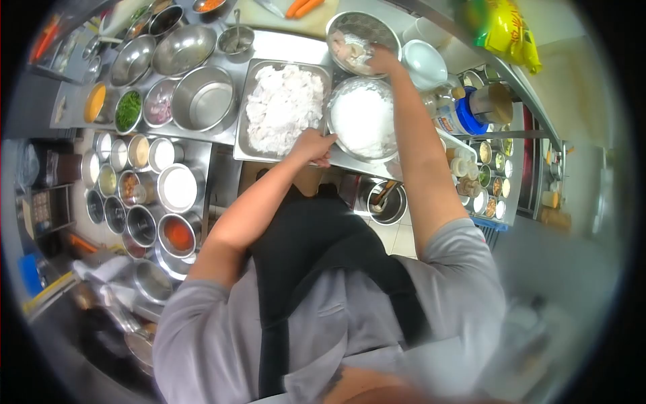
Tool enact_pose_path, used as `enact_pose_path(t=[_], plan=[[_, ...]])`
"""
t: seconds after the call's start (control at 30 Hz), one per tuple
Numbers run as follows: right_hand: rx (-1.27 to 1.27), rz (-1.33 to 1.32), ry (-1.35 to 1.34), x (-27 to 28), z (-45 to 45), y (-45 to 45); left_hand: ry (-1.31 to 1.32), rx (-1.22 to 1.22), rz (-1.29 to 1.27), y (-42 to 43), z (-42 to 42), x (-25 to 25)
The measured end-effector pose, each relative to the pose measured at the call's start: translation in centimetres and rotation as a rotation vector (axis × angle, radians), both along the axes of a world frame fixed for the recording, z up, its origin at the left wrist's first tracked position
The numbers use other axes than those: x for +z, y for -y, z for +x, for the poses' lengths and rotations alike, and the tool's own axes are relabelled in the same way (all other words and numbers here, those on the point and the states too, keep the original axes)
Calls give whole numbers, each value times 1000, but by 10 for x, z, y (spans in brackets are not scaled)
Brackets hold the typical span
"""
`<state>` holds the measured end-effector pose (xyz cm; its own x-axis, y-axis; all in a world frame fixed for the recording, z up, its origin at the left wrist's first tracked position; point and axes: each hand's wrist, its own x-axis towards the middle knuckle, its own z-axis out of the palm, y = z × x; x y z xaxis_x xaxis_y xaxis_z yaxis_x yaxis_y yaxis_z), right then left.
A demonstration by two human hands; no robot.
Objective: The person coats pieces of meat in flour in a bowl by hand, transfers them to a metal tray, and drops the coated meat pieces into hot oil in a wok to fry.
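My right hand [382, 60] reaches into a perforated metal colander [389, 34] that holds pale, raw-looking pieces of meat [350, 48]. Its fingertips are among the pieces, so their grip is hidden. In front of the colander stands a metal bowl of white powder [363, 120]. My left hand [312, 147] is at that bowl's near left rim, thumb at the edge and fingers curled below. Left of the bowl lies a rectangular steel tray [240, 128] heaped with white-coated pieces [282, 108], and my left wrist passes over its near corner.
An empty steel pot [208, 102] and several metal bowls stand left of the tray. Carrots [306, 8] lie on a board behind. White bowls [424, 64] and a blue-lidded tub [464, 114] are at right. A shelf edge [518, 81] overhangs there; a pot [387, 202] stands below.
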<state>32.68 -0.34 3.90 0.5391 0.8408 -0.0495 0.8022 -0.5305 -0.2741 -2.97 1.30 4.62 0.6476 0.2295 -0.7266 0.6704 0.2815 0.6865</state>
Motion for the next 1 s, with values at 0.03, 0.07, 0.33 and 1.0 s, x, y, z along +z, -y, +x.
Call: enact_pose_path(t=[0.03,0.07,0.33,1.0], plan=[[64,-25,97,-9,8,-2,5,-7,5,-9,1,10],[32,-70,69,-18,17,-7,60,-13,54,-19,4,20],[-89,-388,-179,-29,20,-46,349,112,419,-89,106,16],[-94,-15,-286,-23,-6,-50,277,393,430,-120,187,-22]])
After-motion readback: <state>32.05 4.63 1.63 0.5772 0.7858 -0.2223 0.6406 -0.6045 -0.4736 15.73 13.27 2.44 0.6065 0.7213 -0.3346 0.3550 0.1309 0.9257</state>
